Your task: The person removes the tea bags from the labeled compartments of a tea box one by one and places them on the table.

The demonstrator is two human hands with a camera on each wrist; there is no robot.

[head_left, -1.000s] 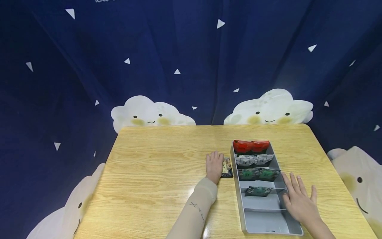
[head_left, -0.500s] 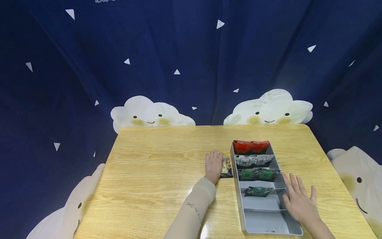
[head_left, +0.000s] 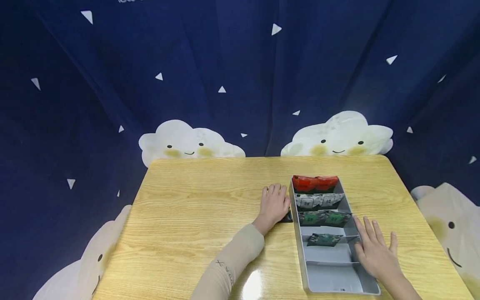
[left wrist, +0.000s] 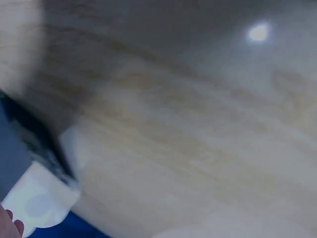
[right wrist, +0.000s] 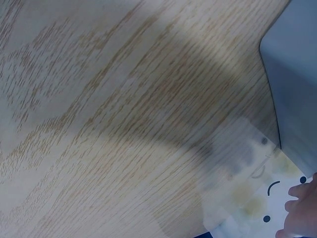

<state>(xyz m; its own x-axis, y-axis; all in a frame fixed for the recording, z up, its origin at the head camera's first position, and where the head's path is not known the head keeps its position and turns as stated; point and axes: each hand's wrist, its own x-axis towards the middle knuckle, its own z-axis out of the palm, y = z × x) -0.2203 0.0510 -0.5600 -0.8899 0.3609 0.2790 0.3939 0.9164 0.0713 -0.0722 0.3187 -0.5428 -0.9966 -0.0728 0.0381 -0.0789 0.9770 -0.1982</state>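
My left hand (head_left: 274, 204) lies over a flat dark packet (head_left: 287, 217), left of a grey divided box (head_left: 297, 250). Only the packet's near corner shows in the head view; I cannot tell whether the fingers pinch it. In the left wrist view the dark packet (left wrist: 39, 141) appears blurred beside the box (left wrist: 11, 158), with fingertips (left wrist: 17, 227) at the lower left corner. My right hand (head_left: 378, 252) rests against the box's right wall, fingers straight and spread. Its fingers (right wrist: 299, 203) show at the lower right of the right wrist view, near the box (right wrist: 297, 74).
The box holds upright packets in rows: red packets (head_left: 316, 183) at the back, then white packets (head_left: 319, 201), dark green packets (head_left: 324, 218), and one green packet (head_left: 324, 239). A wooden table (head_left: 195, 216) lies underneath. A blue curtain (head_left: 240, 75) with clouds surrounds it.
My left hand has shifted right and slightly forward and turned, now covering most of the packet, whose gold label showed before. My right hand and the box stay put.
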